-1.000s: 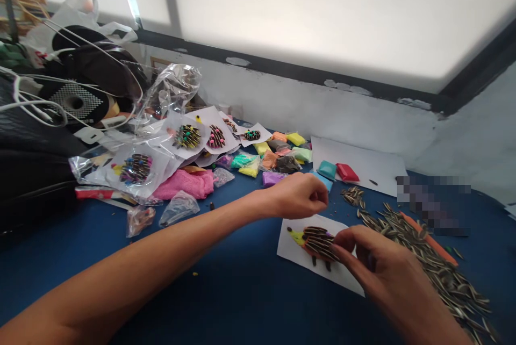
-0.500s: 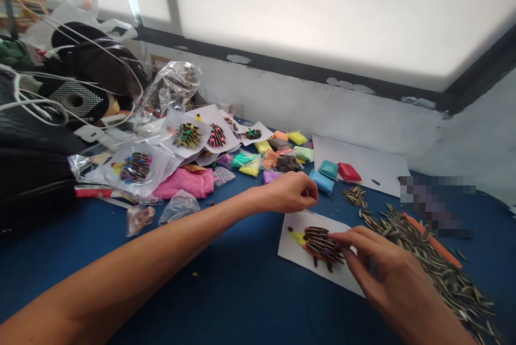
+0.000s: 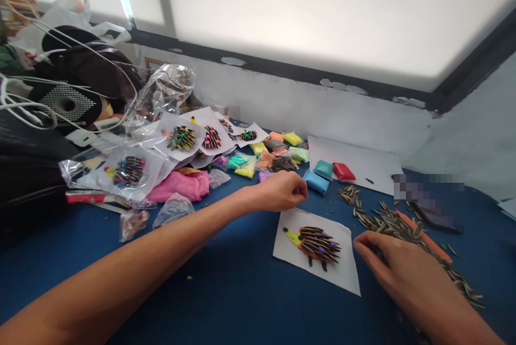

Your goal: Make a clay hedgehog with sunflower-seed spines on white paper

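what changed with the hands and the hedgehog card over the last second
The right hand came off the hedgehog and slid right, to the edge of the seed pile; the figure now lies uncovered on its white card. The left hand, fingers curled, drew slightly back toward the card's top edge. The clay packets stayed where they were.

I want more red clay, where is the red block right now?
In the head view the red clay block lies right of centre on the white sheet, beside the teal block, beyond the seeds.

Far left on the blue surface (image 3: 226, 291), finished hedgehog cards (image 3: 183, 138) lie in clear bags, beside pink cloth (image 3: 179, 186); coloured clay packets (image 3: 278, 154) sit farther right.
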Demonstrator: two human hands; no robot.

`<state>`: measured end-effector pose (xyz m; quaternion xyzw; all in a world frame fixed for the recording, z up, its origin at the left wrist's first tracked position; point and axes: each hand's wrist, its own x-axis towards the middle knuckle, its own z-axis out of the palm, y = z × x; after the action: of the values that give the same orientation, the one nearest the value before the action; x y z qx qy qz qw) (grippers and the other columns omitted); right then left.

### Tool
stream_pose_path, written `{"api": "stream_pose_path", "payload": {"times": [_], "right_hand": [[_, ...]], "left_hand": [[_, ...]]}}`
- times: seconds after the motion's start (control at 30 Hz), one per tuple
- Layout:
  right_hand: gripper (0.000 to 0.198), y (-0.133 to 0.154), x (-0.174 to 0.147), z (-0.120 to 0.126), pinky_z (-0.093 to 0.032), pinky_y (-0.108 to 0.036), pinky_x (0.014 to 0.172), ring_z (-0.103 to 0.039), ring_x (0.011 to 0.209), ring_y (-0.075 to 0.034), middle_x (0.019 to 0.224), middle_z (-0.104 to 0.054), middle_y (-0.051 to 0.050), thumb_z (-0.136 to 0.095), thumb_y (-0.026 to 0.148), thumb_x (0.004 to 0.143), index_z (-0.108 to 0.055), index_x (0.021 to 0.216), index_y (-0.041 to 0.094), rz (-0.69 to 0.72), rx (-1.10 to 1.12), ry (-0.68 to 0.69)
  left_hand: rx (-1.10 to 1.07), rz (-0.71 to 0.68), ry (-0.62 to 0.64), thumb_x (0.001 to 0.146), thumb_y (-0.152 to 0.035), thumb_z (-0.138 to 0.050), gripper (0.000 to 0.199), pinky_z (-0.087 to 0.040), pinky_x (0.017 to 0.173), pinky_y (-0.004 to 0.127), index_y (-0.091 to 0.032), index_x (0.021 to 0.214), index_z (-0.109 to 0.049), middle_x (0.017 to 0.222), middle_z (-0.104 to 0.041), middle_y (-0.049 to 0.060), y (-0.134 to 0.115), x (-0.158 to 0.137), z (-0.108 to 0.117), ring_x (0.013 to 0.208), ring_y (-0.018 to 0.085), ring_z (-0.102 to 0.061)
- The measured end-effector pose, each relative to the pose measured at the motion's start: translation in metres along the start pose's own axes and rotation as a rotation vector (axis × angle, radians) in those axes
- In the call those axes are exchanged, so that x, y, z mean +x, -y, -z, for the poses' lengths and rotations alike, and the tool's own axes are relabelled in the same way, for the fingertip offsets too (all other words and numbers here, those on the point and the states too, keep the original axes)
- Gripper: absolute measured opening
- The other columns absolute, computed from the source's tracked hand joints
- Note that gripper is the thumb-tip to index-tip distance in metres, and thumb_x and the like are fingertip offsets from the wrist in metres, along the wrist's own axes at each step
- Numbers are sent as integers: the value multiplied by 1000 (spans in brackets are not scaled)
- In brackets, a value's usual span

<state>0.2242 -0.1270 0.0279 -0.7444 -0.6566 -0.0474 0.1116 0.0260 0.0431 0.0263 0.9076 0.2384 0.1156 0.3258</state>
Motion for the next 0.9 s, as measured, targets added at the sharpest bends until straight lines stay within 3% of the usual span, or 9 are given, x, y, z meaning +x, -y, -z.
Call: {"api": "stream_pose_path", "payload": {"times": [0.1, 0.27, 0.57, 0.77, 0.9], "right_hand": [[22, 2, 1, -1, -49, -31, 50, -71, 60, -24, 71, -74, -3, -52, 35, 83, -72, 78, 26, -83, -44, 152], [27, 8, 5, -8, -50, -37, 63, -71, 77, -27, 89, -74, -9, -49, 37, 84, -69, 92, 21, -169, -3, 165], [27, 15, 10, -9, -41, -31, 54, -63, 63, -22, 71, -67, -5, -37, 41, 83, -57, 73, 25, -201, 93, 218], [31, 15, 10, -3, -38, -32, 58, -58, 61, -21, 67, -63, -3, -31, 49, 83, -52, 78, 26, -269, 227, 341], [35, 14, 12, -3, -38, -31, 58, -55, 64, -20, 68, -59, -4, -35, 54, 81, -49, 70, 25, -235, 319, 443]], "left_hand": [[138, -22, 35, 80, -10, -54, 23, -43, 72, 27, -12, 96, -71, 97, -69, 9, 3, -1, -2, 86, 18, -61], [306, -48, 96, 79, -11, -54, 26, -42, 72, 27, -13, 101, -68, 104, -64, 10, 1, -6, -4, 90, 19, -60], [368, 17, 151, 82, -11, -50, 18, -42, 68, 26, -16, 96, -62, 103, -61, 7, -5, -8, -5, 87, 18, -58], [341, -2, 152, 84, -13, -50, 13, -42, 68, 26, -16, 90, -61, 99, -61, 7, -2, -6, -9, 84, 17, -57], [341, 18, 155, 85, -13, -50, 13, -43, 69, 26, -16, 90, -61, 99, -62, 7, -2, -5, -10, 85, 17, -58]]}}
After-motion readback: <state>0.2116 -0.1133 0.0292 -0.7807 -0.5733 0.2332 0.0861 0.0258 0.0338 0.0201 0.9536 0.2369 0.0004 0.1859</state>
